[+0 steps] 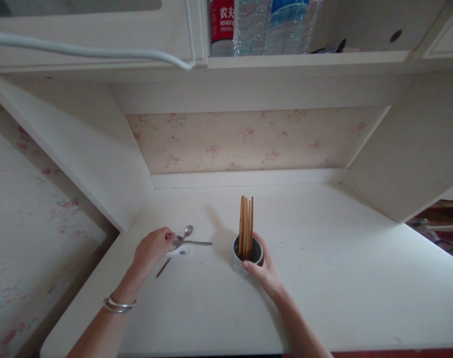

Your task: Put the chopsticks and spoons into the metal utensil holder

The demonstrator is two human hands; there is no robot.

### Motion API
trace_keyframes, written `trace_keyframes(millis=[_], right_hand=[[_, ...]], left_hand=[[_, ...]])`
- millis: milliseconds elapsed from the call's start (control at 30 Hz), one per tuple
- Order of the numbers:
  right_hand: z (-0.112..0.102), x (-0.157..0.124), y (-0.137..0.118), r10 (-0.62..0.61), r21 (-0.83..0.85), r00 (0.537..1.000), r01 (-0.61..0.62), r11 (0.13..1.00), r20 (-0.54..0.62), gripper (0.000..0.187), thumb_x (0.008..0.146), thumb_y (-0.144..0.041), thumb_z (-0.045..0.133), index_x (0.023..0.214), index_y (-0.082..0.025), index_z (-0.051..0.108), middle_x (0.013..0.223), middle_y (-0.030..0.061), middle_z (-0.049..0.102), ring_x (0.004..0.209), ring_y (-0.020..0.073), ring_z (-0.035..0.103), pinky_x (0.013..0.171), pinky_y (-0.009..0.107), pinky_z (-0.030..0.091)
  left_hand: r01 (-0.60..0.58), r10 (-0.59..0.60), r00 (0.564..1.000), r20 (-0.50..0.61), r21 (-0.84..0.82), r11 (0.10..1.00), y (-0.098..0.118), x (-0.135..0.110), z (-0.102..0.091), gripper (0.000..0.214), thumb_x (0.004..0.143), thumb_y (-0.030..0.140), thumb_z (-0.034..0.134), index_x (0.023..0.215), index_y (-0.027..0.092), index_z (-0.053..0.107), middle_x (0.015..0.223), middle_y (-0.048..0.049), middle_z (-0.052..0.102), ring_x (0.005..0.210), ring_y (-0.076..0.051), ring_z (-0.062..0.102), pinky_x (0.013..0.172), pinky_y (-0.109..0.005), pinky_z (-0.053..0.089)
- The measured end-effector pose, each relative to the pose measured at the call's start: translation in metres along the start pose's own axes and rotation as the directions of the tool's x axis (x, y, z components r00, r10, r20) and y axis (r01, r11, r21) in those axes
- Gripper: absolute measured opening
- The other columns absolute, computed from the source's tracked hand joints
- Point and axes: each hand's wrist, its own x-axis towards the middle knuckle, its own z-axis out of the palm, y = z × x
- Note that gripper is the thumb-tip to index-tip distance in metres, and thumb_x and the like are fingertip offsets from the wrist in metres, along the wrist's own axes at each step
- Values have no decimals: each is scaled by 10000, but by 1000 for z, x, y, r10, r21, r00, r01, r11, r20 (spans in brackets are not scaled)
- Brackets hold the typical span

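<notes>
My left hand point(154, 247) has its fingers curled together at a small pile of spoons; what they pinch, if anything, is hidden. Beside the fingertips lies a metal spoon point(196, 243) with its handle pointing right. A smaller metal spoon point(188, 230) has its bowl just behind. Nearer to me is a white ceramic spoon point(182, 251) with a blue mark, its handle partly under the hand. A thin dark stick point(163, 268) sticks out below it. My right hand point(264, 271) is wrapped round a pale cup point(239, 263) standing upright, with several wooden chopsticks point(245, 226) in it.
Both hands are over a white desktop point(345, 278), with side panels left and right and a flowered back wall point(249, 141). Overhead, a shelf point(304, 60) carries several plastic bottles point(252, 27). A white cable point(85, 49) hangs at upper left.
</notes>
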Motion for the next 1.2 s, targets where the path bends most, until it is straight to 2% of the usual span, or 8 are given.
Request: trace_keyframes(millis=[100,200,267,433,567,800,1000,1200], right_hand=[[1,-1,-2,-5,-3,1000,5,1000,4,871,640,-489,817,1365,-247,400,1309,124,602,1231,321,546,1052,506,403],[2,-1,-3,-10,-4,1000,10,1000,0,875,638,-512,811,1362,-237,403,1301,131,606,1220,328,554,1041,507,414],[2,-1,-2,-13,0,1000,13,1000,-1,878,636,-521,811,1360,-235,404,1299,132,606,1216,330,556,1039,506,417],[-1,1,6,-26,22,1000,26,999,8,863,646,-489,819,1363,-250,403,1315,119,597,1233,329,535,1063,516,381],[-3,2,10,-21,48,1000,21,999,11,853,650,-464,825,1363,-261,402,1306,116,602,1216,332,544,1054,525,380],[-2,2,9,-22,64,1000,21,998,21,840,654,-476,820,1358,-280,405,1304,102,600,1228,331,530,1061,522,369],[-2,2,8,-30,70,999,29,997,18,844,645,-480,825,1353,-269,417,1280,103,614,1206,335,546,1042,515,390],[-4,2,11,-25,91,999,22,996,39,834,674,-455,814,1371,-275,395,1282,95,612,1184,316,558,1021,486,411]], left_hand=[[34,-45,991,125,85,996,-22,15,4,370,842,490,463,878,218,712,962,-118,735,881,-287,663,678,-303,399],[-2,-7,977,214,42,999,-32,24,14,411,826,519,467,835,196,722,936,-131,741,865,-272,667,667,-285,400],[-23,20,974,226,9,1000,-34,29,20,410,818,510,470,812,189,725,913,-125,745,843,-259,668,658,-274,403],[-39,43,980,192,-26,999,-31,44,27,343,790,445,498,747,191,724,827,-79,745,789,-228,664,632,-252,399],[-51,60,990,125,-76,996,-26,58,27,305,797,392,485,785,204,723,839,-49,741,805,-211,660,629,-240,397],[5,-7,1000,-7,-184,983,-17,72,22,397,852,459,406,826,181,688,721,-28,710,611,-177,645,555,-244,376],[-9,-18,995,-96,-271,963,-5,82,20,397,878,468,386,907,181,660,787,-25,727,631,-165,667,583,-231,412],[-20,-11,996,-92,-330,944,2,84,38,427,898,453,344,998,171,649,843,-32,734,595,-141,671,563,-218,435]])
